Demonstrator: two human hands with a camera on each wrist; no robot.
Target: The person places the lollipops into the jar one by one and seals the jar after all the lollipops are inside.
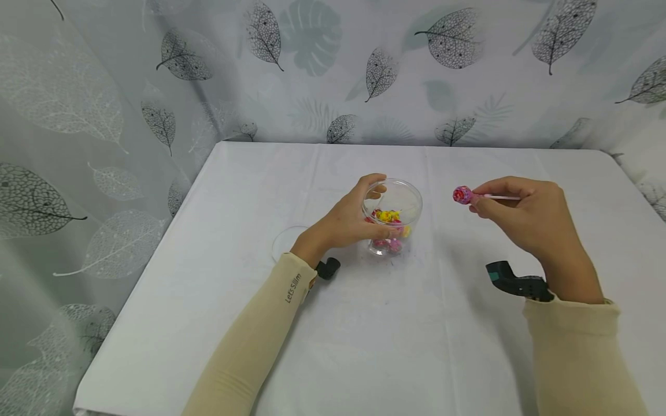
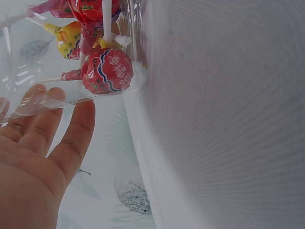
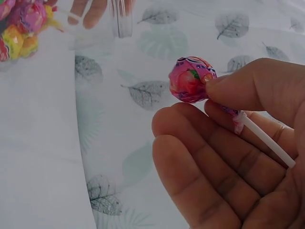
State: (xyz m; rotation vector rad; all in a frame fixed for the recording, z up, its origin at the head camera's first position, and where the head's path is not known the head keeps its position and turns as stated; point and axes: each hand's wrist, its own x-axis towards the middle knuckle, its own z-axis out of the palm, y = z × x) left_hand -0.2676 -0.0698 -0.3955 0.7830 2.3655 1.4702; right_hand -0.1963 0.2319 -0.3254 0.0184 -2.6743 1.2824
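Observation:
My left hand (image 1: 356, 216) grips a clear plastic jar (image 1: 416, 202), thumb on the near side and fingers round the far side. The jar's mouth faces up, tilted a little. Inside are several wrapped lollipops (image 2: 108, 71) in red, yellow and pink, their white sticks pointing different ways. To the right of the jar, my right hand (image 1: 531, 214) pinches a pink-purple lollipop (image 3: 190, 78) between thumb and index finger, just behind its round head. Its white stick (image 3: 267, 138) runs back across the palm.
A clear round lid (image 1: 283, 240) lies on the table left of the jar, partly hidden by my left wrist. White cloth covers the table (image 1: 364, 346). Behind and to the left hangs a leaf-patterned curtain (image 1: 322, 75).

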